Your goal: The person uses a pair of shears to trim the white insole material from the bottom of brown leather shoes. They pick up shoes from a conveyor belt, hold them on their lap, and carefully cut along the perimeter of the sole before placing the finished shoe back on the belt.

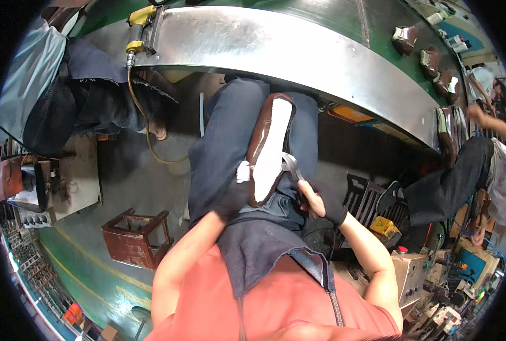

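A glossy brown shoe upper [258, 136] lies sole-up across my thighs, its long white insole [275, 142] facing me. My left hand [232, 200], in a dark glove, grips the near left side of the shoe; its fingers are partly blurred. A small white patch [243, 171] shows at that side, too unclear to name. In my right hand [318, 202], also gloved with the thumb bare, is a grey metal tool that looks like pincers [290, 163]. Its curved jaws meet the right edge of the shoe around mid-length. The lower handles are hidden by my fingers.
A metal-edged bench [253, 42] crosses ahead of my knees. On it lies a yellow air tool [141, 23] with a hose [141, 108]. Several brown shoes [429, 61] stand on the green belt to the right. A wooden stool [136, 238] stands left; co-workers sit on both sides.
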A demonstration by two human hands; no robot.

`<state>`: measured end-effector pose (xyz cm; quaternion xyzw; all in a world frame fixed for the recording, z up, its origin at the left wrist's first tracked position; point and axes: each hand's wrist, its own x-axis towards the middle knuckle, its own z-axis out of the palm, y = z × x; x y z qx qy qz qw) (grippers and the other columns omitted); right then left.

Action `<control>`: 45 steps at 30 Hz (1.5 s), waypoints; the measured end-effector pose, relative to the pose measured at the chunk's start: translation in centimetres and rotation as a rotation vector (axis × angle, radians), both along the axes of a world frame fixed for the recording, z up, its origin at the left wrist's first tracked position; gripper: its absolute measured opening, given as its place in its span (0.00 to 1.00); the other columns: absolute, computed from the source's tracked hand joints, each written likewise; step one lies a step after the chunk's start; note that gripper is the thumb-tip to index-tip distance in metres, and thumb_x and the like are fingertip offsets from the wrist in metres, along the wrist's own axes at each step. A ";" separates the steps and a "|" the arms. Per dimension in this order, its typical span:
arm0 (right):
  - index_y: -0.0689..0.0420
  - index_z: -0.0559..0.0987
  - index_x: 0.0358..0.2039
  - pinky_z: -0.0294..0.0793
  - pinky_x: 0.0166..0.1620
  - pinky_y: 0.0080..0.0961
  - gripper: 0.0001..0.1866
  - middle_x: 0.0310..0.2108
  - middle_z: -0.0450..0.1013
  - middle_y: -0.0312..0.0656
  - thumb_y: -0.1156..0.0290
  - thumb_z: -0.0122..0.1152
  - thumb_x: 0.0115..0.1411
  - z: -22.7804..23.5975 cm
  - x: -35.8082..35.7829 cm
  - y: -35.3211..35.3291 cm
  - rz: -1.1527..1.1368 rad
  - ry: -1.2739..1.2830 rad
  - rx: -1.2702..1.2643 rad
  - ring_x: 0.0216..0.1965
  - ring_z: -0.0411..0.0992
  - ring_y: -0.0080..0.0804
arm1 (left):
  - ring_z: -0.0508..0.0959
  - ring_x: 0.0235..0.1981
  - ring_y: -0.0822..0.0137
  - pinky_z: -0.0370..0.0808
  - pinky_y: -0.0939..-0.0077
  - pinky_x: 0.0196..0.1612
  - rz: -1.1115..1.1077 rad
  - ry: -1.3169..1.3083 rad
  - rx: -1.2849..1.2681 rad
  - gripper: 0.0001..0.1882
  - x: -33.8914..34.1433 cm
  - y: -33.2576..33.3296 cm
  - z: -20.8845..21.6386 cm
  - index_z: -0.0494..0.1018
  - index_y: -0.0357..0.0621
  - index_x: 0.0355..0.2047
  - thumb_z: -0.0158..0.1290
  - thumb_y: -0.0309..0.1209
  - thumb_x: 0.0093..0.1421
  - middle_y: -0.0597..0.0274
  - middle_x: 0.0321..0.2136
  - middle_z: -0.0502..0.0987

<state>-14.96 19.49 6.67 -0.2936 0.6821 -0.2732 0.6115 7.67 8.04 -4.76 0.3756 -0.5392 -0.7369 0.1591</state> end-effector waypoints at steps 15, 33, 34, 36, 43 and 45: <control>0.59 0.78 0.31 0.70 0.32 0.40 0.16 0.25 0.73 0.53 0.60 0.51 0.64 7.6 3.5 -3.1 0.360 0.507 -0.443 0.27 0.72 0.53 | 0.77 0.29 0.37 0.76 0.55 0.30 -0.348 -0.320 -0.942 0.50 -0.3 -0.5 3.1 0.40 0.22 0.62 0.56 0.47 0.57 0.20 0.46 0.65; 0.60 0.73 0.27 0.69 0.28 0.25 0.23 0.21 0.70 0.37 0.55 0.42 0.70 1.9 3.4 7.4 -0.294 0.271 -0.139 0.23 0.70 0.25 | 0.78 0.48 0.55 0.74 0.65 0.50 -0.380 -0.419 -0.818 0.34 3.9 -10.3 23.1 0.68 0.38 0.54 0.66 0.35 0.48 0.46 0.47 0.75; 0.60 0.73 0.27 0.69 0.28 0.24 0.23 0.21 0.71 0.38 0.55 0.40 0.70 3.1 3.4 7.8 -0.357 0.276 -0.209 0.23 0.70 0.25 | 0.77 0.49 0.59 0.74 0.67 0.51 -0.250 -0.337 -0.663 0.33 4.6 -12.0 23.3 0.68 0.38 0.53 0.67 0.32 0.47 0.50 0.47 0.75; 0.60 0.73 0.28 0.69 0.27 0.22 0.25 0.22 0.72 0.38 0.54 0.39 0.71 4.9 3.4 6.4 -0.485 0.170 -0.087 0.22 0.71 0.25 | 0.77 0.47 0.62 0.73 0.70 0.53 0.022 -0.014 -0.721 0.32 1.5 -13.3 22.8 0.69 0.40 0.52 0.68 0.31 0.46 0.53 0.46 0.75; 0.60 0.72 0.45 0.72 0.45 0.24 0.25 0.35 0.75 0.40 0.50 0.37 0.71 3.6 1.9 5.8 -0.434 -0.241 -0.149 0.36 0.73 0.24 | 0.69 0.57 0.65 0.66 0.72 0.57 -0.210 -0.165 -0.717 0.37 -6.4 -6.1 8.6 0.56 0.35 0.63 0.58 0.35 0.58 0.48 0.55 0.70; 0.59 0.67 0.56 0.66 0.54 0.25 0.26 0.45 0.72 0.37 0.51 0.38 0.71 4.5 0.2 4.2 -0.266 -0.097 -0.117 0.47 0.68 0.24 | 0.71 0.55 0.67 0.68 0.74 0.55 -0.249 -0.074 -0.342 0.34 -4.9 -7.3 9.4 0.57 0.32 0.62 0.55 0.32 0.60 0.48 0.54 0.72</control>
